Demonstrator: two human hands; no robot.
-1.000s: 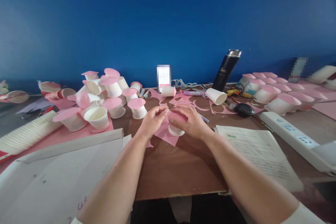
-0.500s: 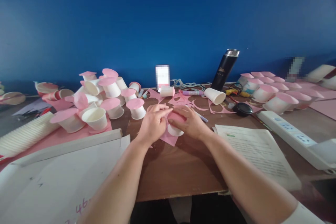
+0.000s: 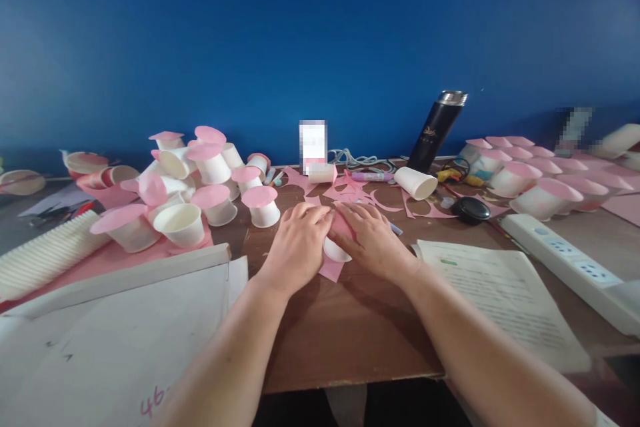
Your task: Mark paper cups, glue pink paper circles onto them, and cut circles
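Fingers of both hands, left (image 3: 299, 241) and right (image 3: 373, 240), lie flat and pressed over one small white cup (image 3: 334, 252) on a pink sheet (image 3: 331, 269), mid-bench (image 3: 350, 327). Bare wood runs toward 6 o'clock, up to the near edge. One paper (image 3: 495, 293) lies at 4 o'clock. Cup pile (image 3: 200, 180) sits at 10 o'clock, one flask (image 3: 437, 130) at 1.

Two hands, left hand (image 3: 299, 245) and right hand (image 3: 375, 243), share one small white cup (image 3: 334, 250) and one pink paper piece (image 3: 332, 269). One black flask (image 3: 437, 131), one black round lid (image 3: 471, 209), one white power strip (image 3: 570, 263), one printed sheet (image 3: 500, 297), one cup lying on its side (image 3: 413, 183)
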